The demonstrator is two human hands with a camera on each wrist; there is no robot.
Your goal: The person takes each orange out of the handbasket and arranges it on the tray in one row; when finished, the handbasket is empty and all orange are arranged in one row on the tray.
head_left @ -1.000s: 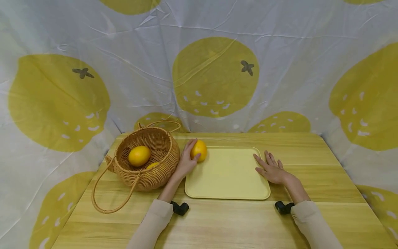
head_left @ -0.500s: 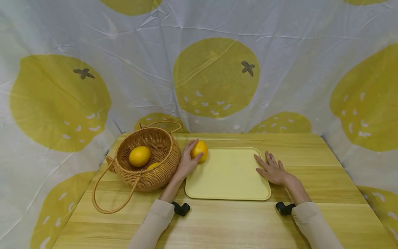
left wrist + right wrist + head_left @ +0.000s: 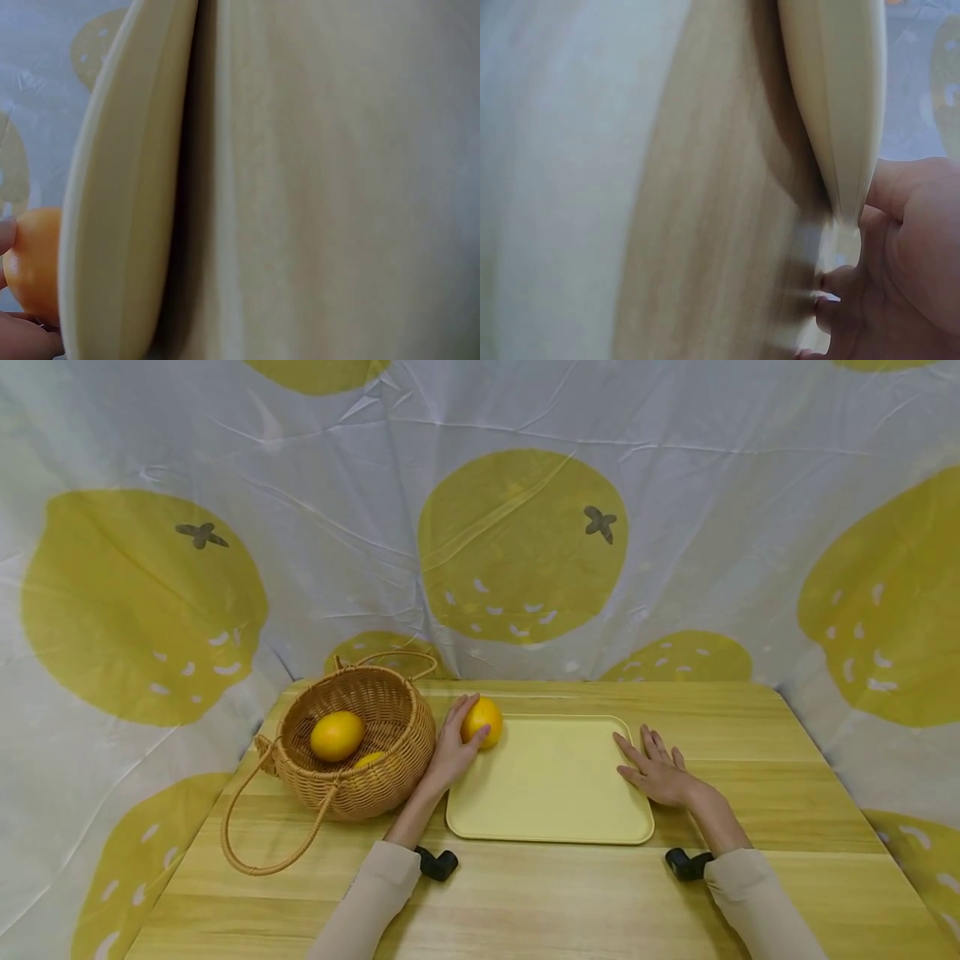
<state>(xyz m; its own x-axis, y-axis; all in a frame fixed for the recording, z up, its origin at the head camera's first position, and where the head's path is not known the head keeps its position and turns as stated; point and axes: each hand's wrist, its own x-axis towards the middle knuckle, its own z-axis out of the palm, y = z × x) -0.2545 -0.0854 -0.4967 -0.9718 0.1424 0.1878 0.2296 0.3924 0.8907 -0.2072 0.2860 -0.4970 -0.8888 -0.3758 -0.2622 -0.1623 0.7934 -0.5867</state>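
Observation:
At the back left corner of the pale yellow tray [image 3: 555, 785], my left hand [image 3: 452, 750] holds an orange [image 3: 489, 722], its thumb on the near side and fingers round the left. In the left wrist view, part of the orange [image 3: 34, 262] shows beyond the tray's edge, between fingertips. My right hand [image 3: 660, 775] lies at the tray's right side with straight, spread fingers. Its thumb touches the rim and the other fingers reach onto the table. The right wrist view shows this hand [image 3: 907, 262] beside the tray rim [image 3: 847, 112], holding nothing.
A wicker basket [image 3: 405, 785] stands left of the tray, close to my left forearm. Inside are an orange-yellow fruit [image 3: 337, 736] and part of another [image 3: 369, 759]. One basket handle [image 3: 225, 835] hangs out to the front left. A lemon-print cloth [image 3: 517, 410] hangs behind the wooden table [image 3: 555, 902].

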